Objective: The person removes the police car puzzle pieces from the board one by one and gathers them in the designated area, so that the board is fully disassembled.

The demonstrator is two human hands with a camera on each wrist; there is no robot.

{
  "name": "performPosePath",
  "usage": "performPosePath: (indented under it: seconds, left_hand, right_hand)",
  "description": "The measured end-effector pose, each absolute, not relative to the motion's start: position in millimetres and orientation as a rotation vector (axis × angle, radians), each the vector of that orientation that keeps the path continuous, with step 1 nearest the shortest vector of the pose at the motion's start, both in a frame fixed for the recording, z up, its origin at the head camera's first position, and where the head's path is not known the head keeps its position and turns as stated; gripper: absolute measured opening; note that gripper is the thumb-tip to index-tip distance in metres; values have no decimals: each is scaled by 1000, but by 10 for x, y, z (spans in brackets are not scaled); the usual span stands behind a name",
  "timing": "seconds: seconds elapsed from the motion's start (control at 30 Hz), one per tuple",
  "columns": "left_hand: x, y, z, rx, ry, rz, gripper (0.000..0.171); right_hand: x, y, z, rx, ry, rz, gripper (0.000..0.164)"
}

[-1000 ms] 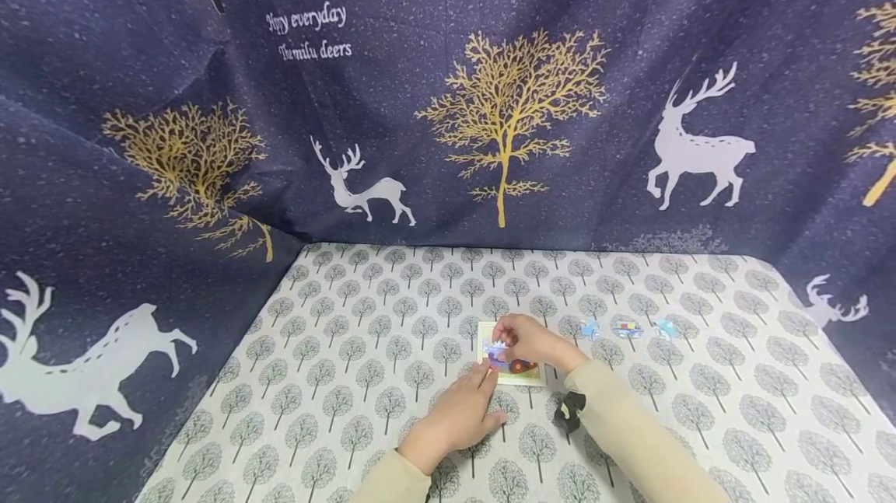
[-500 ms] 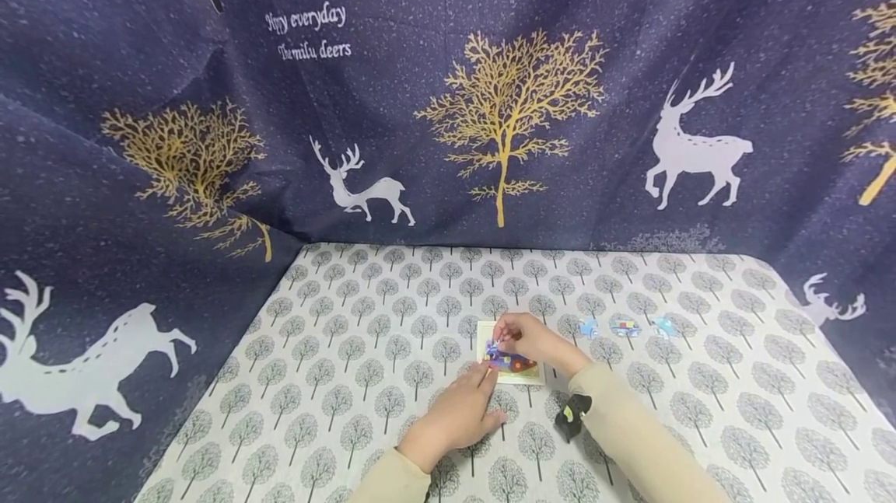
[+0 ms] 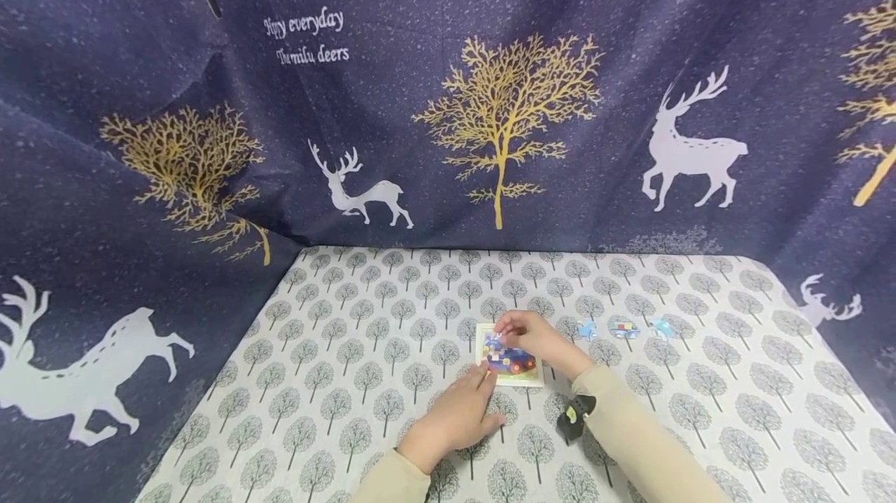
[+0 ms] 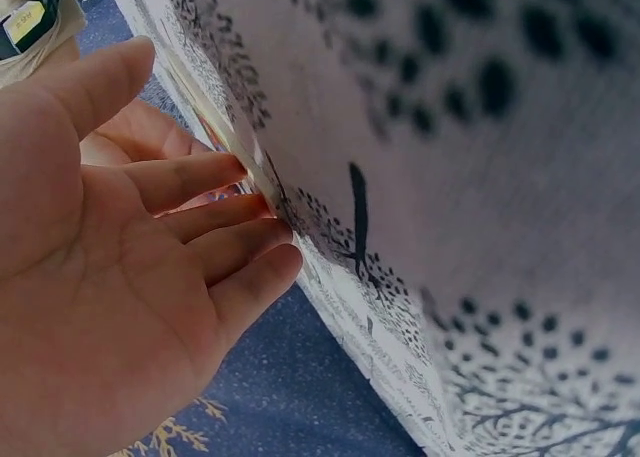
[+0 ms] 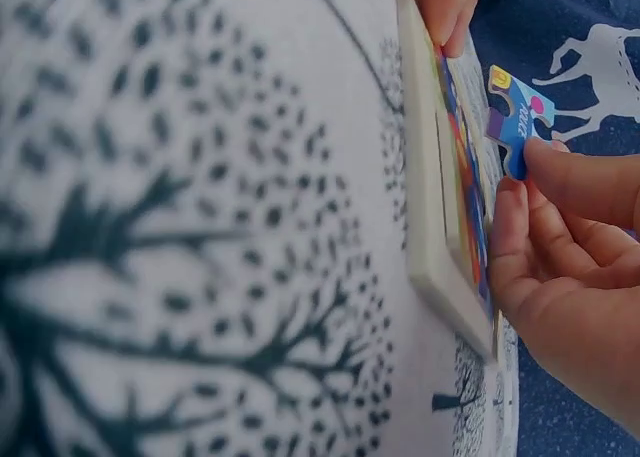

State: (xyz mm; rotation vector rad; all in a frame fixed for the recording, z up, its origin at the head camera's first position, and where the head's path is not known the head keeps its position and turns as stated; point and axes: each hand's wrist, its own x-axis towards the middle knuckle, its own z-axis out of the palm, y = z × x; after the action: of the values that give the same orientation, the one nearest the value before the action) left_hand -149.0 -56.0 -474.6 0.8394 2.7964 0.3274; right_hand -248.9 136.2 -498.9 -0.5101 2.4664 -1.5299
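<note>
A small puzzle tray with a pale frame and a colourful vehicle picture lies mid-table. My right hand is over its upper part, pinching a blue puzzle piece between thumb and fingers. In the right wrist view that piece carries the lettering "POLICE" and stands tilted above the picture, apart from it as far as I can see. My left hand lies at the tray's lower left, its fairly straight fingertips touching the frame's edge. Part of the picture is hidden by the right hand.
Three loose puzzle pieces lie in a row right of the tray: a light blue one, a multicoloured one and another blue one. A tree-patterned cloth covers the table; a dark deer-print curtain hangs behind.
My right hand has turned the puzzle piece and shifted slightly, so more of the picture in the tray shows. The left hand stays at the frame.
</note>
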Motion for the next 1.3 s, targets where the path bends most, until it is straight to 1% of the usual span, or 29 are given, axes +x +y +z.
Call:
performPosePath:
  seconds: [0.3,0.5,0.73,1.0,1.3]
  left_hand:
    - [-1492,-556,-4786,822,2794,343,70]
    - [-1474,-546,-4777,808,2795,336,71]
    - [-1454,-538,-4730,809,2797,326,71]
    - [-1467,-546,-4731,811,2796,339,72]
    - [-1466,-546,-4724,809,2798,327,72]
  right_hand:
    - [-2473,1498,-4894,-344,2382,-1663,23]
    - [-2443,1720,-4859,-250,2237,-1821,29]
    - [-2383,2120,-4793,-220,2286,-1819,32]
    - [-2265,2552,-4737,-162,2246,-1873,40]
    - [-2103,2702,-4779,-102,2279,-1787,41]
